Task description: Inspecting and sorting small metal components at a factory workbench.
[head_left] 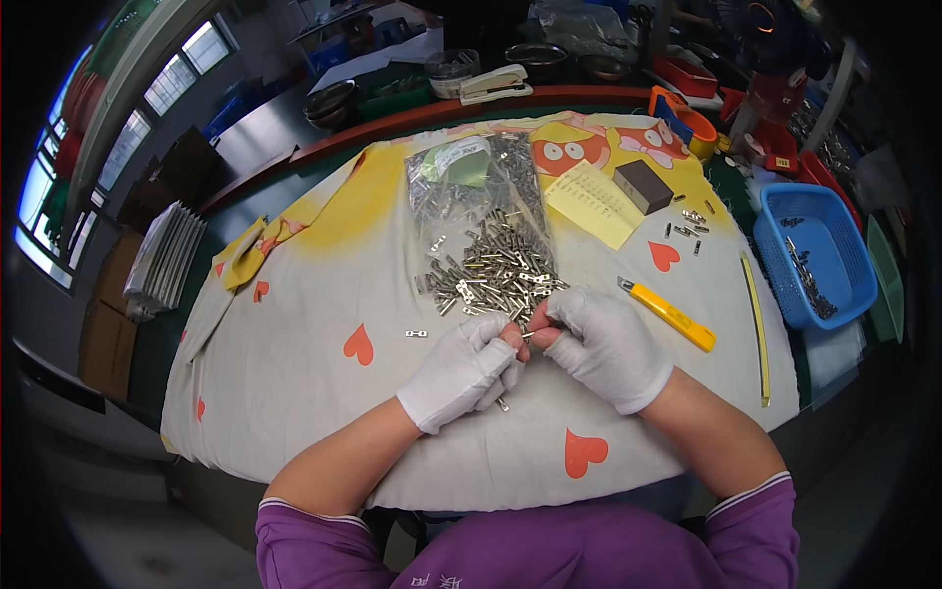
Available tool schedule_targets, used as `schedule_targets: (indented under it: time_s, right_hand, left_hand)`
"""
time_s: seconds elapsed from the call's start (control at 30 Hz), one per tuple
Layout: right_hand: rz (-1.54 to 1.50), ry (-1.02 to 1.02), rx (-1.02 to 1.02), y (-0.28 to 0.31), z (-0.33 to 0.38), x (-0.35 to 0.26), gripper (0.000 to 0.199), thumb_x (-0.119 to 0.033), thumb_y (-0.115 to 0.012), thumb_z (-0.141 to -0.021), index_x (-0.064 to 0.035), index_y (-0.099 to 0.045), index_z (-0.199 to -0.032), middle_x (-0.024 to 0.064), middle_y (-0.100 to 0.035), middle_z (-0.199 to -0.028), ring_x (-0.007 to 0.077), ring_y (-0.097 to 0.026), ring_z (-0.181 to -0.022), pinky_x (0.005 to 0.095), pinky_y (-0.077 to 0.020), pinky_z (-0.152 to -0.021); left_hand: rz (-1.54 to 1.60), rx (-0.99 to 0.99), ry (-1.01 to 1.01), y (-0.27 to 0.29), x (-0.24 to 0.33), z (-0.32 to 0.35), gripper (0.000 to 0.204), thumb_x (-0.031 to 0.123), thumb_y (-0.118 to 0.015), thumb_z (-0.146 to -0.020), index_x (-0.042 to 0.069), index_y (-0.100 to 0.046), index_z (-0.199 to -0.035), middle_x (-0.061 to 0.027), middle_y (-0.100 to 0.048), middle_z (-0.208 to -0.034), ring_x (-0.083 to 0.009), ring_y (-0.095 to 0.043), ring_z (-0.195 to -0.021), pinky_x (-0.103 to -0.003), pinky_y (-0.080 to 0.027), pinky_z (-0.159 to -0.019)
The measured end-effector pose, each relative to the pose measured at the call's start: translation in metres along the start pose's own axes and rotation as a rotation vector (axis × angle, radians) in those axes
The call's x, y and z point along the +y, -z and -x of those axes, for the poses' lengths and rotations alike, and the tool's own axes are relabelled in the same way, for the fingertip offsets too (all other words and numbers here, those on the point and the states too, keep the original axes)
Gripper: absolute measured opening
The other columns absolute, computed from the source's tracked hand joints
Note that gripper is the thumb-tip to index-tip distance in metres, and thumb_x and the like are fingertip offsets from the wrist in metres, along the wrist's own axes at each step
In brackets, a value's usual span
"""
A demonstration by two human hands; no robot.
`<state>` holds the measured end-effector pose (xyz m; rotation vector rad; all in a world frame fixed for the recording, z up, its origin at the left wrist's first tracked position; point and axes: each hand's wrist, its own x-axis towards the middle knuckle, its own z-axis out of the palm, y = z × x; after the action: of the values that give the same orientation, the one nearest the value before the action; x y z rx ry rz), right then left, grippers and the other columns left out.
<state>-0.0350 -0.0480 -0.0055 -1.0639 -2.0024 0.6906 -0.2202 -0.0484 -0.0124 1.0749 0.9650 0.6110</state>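
Note:
My left hand [459, 375] and my right hand [613, 351], both in white gloves with bare fingertips, meet just in front of a heap of small metal parts [496, 263]. Between their pinched fingertips is a small, thin metal part [527, 335], mostly covered by the fingers. The heap spills from the mouth of a clear plastic bag [424, 211] full of similar parts. One loose flat metal piece with holes [416, 334] lies left of my left hand; another metal piece [502, 403] lies below it. A yellow utility knife [672, 316] rests right of my right hand.
A patterned cloth [294, 393] covers the table. Beyond the knife are a dark block [644, 187], a yellow paper [589, 204] and several loose parts [690, 228]. A blue basket [770, 260] holding metal parts stands at right, beside a yellow strip [757, 329]. A stapler [496, 85] sits behind.

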Motion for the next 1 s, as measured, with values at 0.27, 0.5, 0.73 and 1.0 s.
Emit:
schedule_targets:
  time_s: [0.27,0.5,0.73,1.0]
  right_hand:
    - [-0.029,0.093,0.015,-0.001,0.000,0.005,0.017,-0.003,-0.067,-0.073,-0.0040,-0.059,-0.088,0.0107,-0.058,-0.077,0.0240,-0.058,-0.068,0.0307,-0.0463,-0.061]
    - [-0.020,0.125,0.028,-0.004,-0.001,0.007,0.011,-0.007,-0.064,-0.075,-0.0048,-0.061,-0.085,0.0118,-0.059,-0.076,0.0289,-0.058,-0.072,0.0352,-0.0465,-0.064]
    - [0.067,0.212,0.004,-0.011,-0.004,0.014,0.010,-0.005,-0.063,-0.069,-0.0058,-0.062,-0.079,0.0108,-0.058,-0.073,0.0283,-0.057,-0.070,0.0366,-0.0460,-0.061]
    - [0.402,0.192,-0.166,-0.012,-0.001,-0.002,0.009,-0.012,-0.065,-0.065,-0.0053,-0.061,-0.071,0.0110,-0.054,-0.070,0.0289,-0.056,-0.069,0.0395,-0.0446,-0.061]
  left_hand:
    - [0.017,-0.013,-0.026,0.004,-0.001,0.001,0.033,0.036,-0.045,-0.093,0.007,-0.051,-0.078,-0.0019,-0.049,-0.055,-0.0058,-0.030,-0.034,-0.021,-0.022,-0.033]
    - [0.002,-0.050,0.007,0.003,0.003,0.000,0.029,0.034,-0.043,-0.093,0.007,-0.049,-0.086,-0.0025,-0.051,-0.061,-0.0070,-0.032,-0.036,-0.022,-0.024,-0.034]
    - [0.434,-0.086,-0.168,0.021,-0.008,-0.009,0.014,0.021,-0.045,-0.090,0.008,-0.048,-0.089,-0.0043,-0.052,-0.065,-0.0080,-0.031,-0.034,-0.022,-0.023,-0.033]
    - [0.434,-0.060,-0.160,0.020,-0.004,-0.009,0.013,0.019,-0.046,-0.090,0.007,-0.049,-0.088,-0.0041,-0.053,-0.067,-0.0077,-0.032,-0.036,-0.021,-0.023,-0.034]
